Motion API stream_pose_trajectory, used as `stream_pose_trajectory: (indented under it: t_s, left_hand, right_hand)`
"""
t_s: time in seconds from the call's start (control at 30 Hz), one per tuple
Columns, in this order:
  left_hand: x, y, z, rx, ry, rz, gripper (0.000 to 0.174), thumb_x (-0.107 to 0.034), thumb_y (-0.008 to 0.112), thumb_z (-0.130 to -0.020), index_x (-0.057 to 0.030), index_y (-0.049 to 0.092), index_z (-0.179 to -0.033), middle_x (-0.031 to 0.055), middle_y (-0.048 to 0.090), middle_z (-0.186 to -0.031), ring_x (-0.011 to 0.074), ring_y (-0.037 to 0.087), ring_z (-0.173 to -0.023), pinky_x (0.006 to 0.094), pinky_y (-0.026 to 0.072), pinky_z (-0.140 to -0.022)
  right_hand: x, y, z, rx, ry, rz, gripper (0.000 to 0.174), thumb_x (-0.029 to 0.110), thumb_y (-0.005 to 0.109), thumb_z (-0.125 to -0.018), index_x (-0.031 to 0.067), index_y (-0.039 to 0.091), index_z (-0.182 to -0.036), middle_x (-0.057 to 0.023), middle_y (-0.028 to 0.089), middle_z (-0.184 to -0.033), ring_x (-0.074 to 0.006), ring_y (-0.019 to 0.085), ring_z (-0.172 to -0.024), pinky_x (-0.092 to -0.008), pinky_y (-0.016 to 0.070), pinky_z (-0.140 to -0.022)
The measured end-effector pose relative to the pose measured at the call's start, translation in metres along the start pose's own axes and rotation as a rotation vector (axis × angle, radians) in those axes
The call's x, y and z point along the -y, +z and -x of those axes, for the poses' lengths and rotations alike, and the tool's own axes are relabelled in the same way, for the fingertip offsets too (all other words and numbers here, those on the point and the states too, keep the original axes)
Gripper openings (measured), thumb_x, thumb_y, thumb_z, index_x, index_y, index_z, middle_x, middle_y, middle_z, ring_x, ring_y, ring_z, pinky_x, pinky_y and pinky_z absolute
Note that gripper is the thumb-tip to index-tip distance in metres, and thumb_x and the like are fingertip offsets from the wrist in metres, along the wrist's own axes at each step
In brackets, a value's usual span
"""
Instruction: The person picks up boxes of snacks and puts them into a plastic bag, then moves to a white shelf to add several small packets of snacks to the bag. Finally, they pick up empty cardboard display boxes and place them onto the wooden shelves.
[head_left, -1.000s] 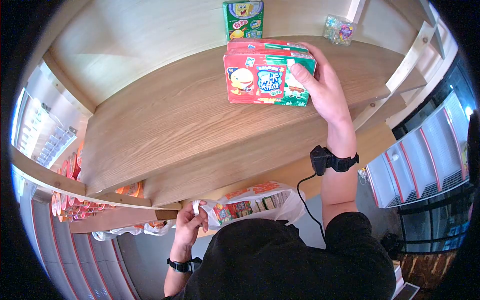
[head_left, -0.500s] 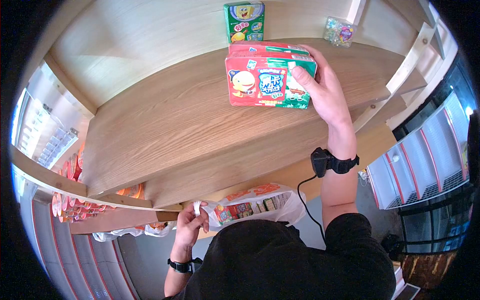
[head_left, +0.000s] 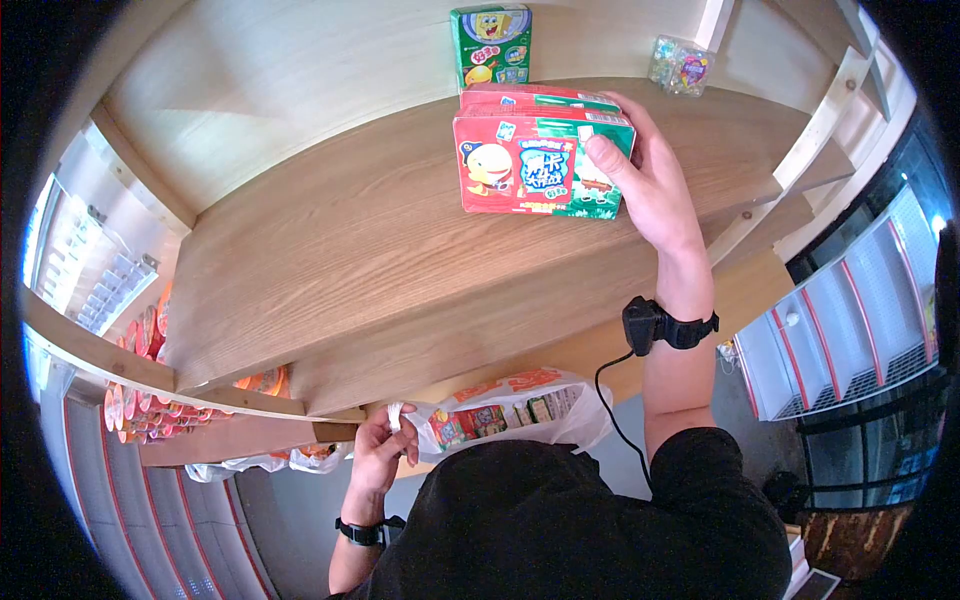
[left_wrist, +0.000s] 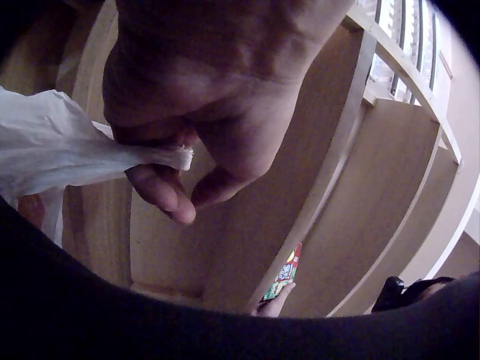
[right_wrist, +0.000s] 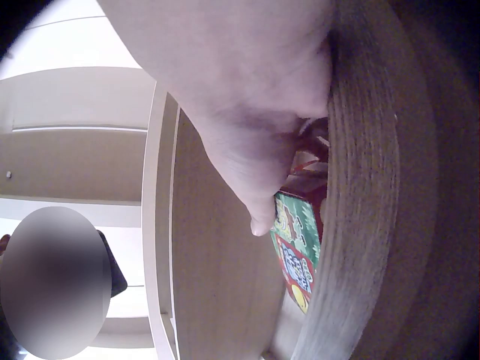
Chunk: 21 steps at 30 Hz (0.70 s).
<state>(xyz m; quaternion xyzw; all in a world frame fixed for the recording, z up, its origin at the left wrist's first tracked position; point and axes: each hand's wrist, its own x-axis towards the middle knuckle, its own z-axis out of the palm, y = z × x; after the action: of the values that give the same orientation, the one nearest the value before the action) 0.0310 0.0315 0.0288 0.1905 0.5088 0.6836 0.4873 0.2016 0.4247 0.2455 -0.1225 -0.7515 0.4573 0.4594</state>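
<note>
My right hand (head_left: 655, 180) grips two red-and-green cartoon snack boxes (head_left: 488, 195) by their right end, thumb across the front one's face. They stand one behind the other at the wooden shelf, the rear box mostly hidden. In the right wrist view the front box (right_wrist: 296, 259) shows below the thumb, behind the shelf edge. Lower down, my left hand (head_left: 378, 440) pinches the twisted handle of a white plastic bag (head_left: 592, 425). The bag's handle (left_wrist: 161, 156) runs between finger and thumb in the left wrist view. Several small packaged boxes (head_left: 485, 420) lie inside the bag.
A green cartoon box (head_left: 491, 50) stands against the back panel of the wooden shelf (head_left: 330, 240). At the back right sits a clear container (head_left: 682, 66). Orange-red packages (head_left: 150, 410) hang at lower left, and white racks (head_left: 850, 300) stand at right.
The head view shifts very slightly, so the shelf items and boxes sit a little lower in it. Both hands keep their hold in about the same place.
</note>
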Motion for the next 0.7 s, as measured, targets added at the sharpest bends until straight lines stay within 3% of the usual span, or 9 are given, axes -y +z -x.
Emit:
stream_pose_trajectory:
  t_s: [0.23,0.7]
  left_hand:
    - [-0.0022,0.0060,0.0005,-0.021,0.004,-0.042,0.036,-0.006,0.066,-0.094,0.0037,0.057,-0.127,0.0060,0.058,-0.079,0.0138,0.057,-0.059,0.0261,0.0505,-0.051]
    - [-0.0008,0.0011,-0.0011,-0.005,0.002,-0.015,0.034,-0.003,0.065,-0.096,0.0035,0.058,-0.128,0.0093,0.063,-0.082,0.0178,0.062,-0.060,0.0275,0.0505,-0.054]
  right_hand:
    - [0.0040,0.0019,0.0018,-0.006,0.002,-0.007,0.075,0.040,0.079,-0.091,-0.0065,0.046,-0.141,-0.0172,0.067,-0.124,-0.0198,0.065,-0.112,-0.0336,0.0528,-0.098]
    - [-0.0013,-0.0007,0.0008,0.000,0.006,-0.015,0.082,0.041,0.079,-0.091,-0.0083,0.042,-0.145,-0.0194,0.065,-0.129,-0.0216,0.063,-0.117,-0.0346,0.0503,-0.102]
